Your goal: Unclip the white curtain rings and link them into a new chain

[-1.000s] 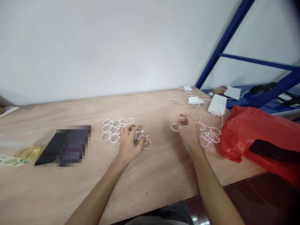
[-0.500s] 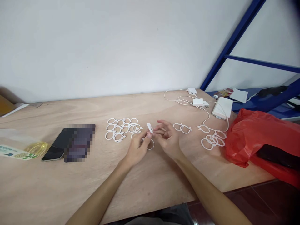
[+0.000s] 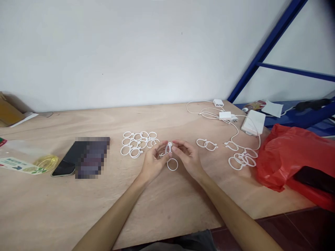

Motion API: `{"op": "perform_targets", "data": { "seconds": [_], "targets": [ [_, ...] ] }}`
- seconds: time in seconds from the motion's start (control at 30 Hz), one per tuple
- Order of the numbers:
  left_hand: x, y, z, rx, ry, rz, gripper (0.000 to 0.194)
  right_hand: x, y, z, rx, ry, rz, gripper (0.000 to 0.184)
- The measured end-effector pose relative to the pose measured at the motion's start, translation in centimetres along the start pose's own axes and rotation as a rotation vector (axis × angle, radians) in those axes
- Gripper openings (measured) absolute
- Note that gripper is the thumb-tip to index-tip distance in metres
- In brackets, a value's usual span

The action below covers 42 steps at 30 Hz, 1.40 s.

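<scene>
Between both hands, above the table, is a white curtain ring (image 3: 169,147) seen nearly edge-on, its small round eyelet at the top. My left hand (image 3: 155,159) is closed on its left side with fingers and thumb. The fingertips of my right hand (image 3: 188,157) pinch its right side. Just below them, another white ring (image 3: 172,165) lies flat on the wood. A cluster of several white rings (image 3: 135,152) spreads to the left, partly hidden by my left hand. Two linked-looking rings (image 3: 210,146) lie to the right of my right hand.
Farther right are more white rings (image 3: 236,163), a red plastic bag (image 3: 282,153), a white box (image 3: 252,122) and a charger with cables (image 3: 225,115). At left lie a phone (image 3: 65,162) and a clear package (image 3: 24,164). A wall closes off the back of the table (image 3: 146,212).
The held ring has turned more upright, and my right fingers have closed in around it. The whole view has shifted slightly, moving things rightward.
</scene>
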State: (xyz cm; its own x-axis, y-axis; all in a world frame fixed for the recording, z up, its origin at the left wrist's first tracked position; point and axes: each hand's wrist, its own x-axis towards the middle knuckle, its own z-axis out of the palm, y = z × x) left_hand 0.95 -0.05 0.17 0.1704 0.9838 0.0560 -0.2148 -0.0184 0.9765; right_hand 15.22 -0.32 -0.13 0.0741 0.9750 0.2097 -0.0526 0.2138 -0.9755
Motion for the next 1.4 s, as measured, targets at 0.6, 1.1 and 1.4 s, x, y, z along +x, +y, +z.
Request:
{"op": "perform_targets", "data": {
  "seconds": [0.6, 1.1, 1.4],
  "targets": [
    [-0.7, 1.0, 0.2, 0.186, -0.299, 0.047, 0.046, 0.2, -0.4, -0.6, -0.131, -0.055, -0.026, 0.024],
    [-0.6, 1.1, -0.3, 0.540, -0.134, 0.161, 0.033, 0.8, -0.4, -1.0, -0.182, -0.051, 0.026, 0.025],
    [0.2, -1.3, -2.1, 1.125, 0.001, 0.435, 0.031, 2.8, 0.0, -8.4, -1.244, 0.465, 0.116, 0.032]
  ]
}}
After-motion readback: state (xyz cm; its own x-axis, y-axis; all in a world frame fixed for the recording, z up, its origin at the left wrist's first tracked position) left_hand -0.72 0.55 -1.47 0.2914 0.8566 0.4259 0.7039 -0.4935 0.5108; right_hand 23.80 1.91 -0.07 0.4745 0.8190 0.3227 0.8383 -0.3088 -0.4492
